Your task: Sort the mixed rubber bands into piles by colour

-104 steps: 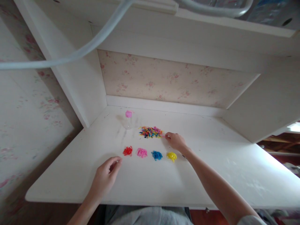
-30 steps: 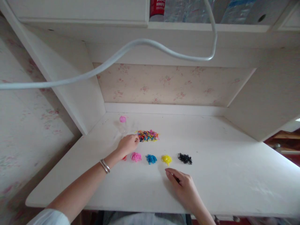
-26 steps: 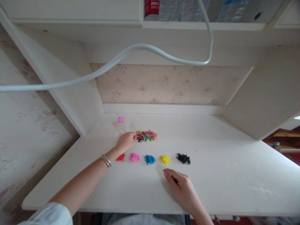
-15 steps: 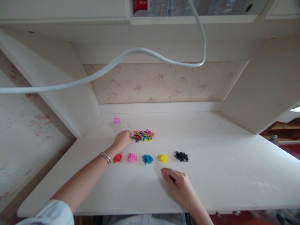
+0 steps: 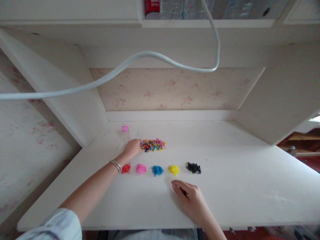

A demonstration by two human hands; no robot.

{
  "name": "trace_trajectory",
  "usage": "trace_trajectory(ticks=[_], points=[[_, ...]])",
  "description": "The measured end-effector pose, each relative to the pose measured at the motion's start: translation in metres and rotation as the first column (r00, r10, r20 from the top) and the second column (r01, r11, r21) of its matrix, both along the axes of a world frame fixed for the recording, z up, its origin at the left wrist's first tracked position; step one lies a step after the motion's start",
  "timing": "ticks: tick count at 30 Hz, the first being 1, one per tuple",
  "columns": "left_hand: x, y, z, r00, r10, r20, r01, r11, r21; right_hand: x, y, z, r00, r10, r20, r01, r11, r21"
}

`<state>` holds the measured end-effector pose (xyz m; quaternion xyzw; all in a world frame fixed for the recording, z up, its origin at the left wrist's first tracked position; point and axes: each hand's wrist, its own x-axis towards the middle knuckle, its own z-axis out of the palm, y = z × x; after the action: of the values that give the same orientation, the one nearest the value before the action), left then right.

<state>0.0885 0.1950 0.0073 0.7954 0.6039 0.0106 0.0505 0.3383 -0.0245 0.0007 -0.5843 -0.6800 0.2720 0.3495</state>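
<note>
My left hand (image 5: 133,149) reaches to the left end of a long pile of mixed-colour small rubber bands (image 5: 153,145). Its fingers are pinched together at the pile's edge, and what lies between the fingertips is hidden. Nearer to me runs a row of sorted rubber bands: red (image 5: 126,168), pink (image 5: 141,169), blue (image 5: 157,170), yellow (image 5: 173,170) and black (image 5: 193,167) piles. Just below the yellow pile, my right hand (image 5: 190,200) rests on the desk with fingers curled. A dark spot shows inside its curl, too small to name.
A small pink translucent item (image 5: 125,128) lies at the back left of the white desk (image 5: 240,186). A white cable (image 5: 150,54) crosses the upper view in front of the cabinet. Side panels (image 5: 280,90) bound the desk, and a shelf above holds a red container (image 5: 152,7).
My left hand and forearm have shifted very slightly to the right at the end of the mixed pile. The right hand stays where it was.
</note>
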Motion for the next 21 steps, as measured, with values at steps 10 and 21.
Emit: trace_trajectory(ticks=[10,21], points=[[0.0,-0.013,0.016,0.999,0.001,0.034,-0.005,0.994,0.112,0.0,-0.001,0.001,1.0,0.004,0.004,-0.004,1.0,0.015],[-0.005,-0.06,0.045,0.992,0.023,0.123,-0.049,0.976,0.211,-0.001,-0.002,0.006,1.0,0.002,0.003,-0.002,1.0,0.0]])
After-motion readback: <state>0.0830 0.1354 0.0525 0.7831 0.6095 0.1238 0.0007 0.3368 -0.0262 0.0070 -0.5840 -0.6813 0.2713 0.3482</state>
